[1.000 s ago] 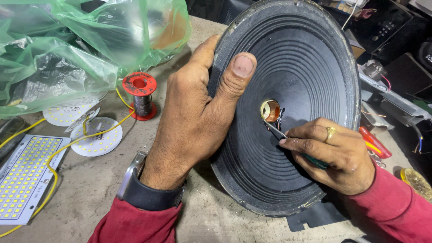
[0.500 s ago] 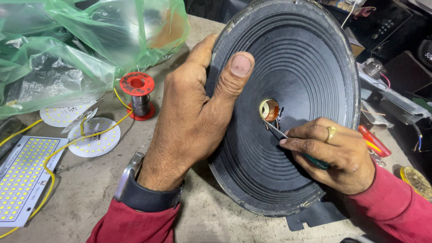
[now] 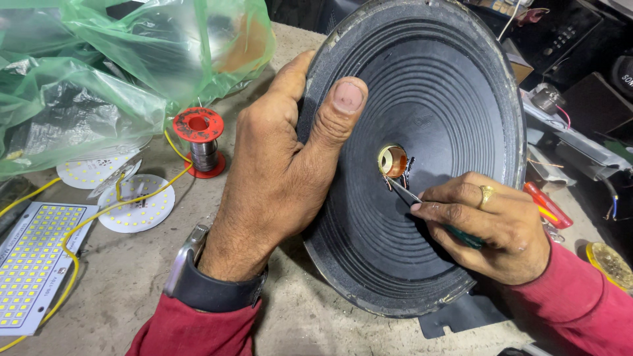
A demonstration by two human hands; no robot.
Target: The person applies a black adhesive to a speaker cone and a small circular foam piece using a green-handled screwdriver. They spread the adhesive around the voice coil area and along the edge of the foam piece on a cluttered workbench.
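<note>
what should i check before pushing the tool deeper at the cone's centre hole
1. Left hand steadies the speaker cone, thumb over its rim: ok.
2. Right hand has a firm grip on the green-handled tool: ok.
3. Tool tip at the centre hole: ok.
4. Thin wires beside the hole clear of the tip: cannot tell.
5. Speaker's lower edge resting on the bench: ok.

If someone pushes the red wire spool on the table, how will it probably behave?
The red spool stands upright on a flat flange, so it probably slides rather than rolls. Its narrow middle suggests it may tip, then roll. It looks small and likely light.
</note>
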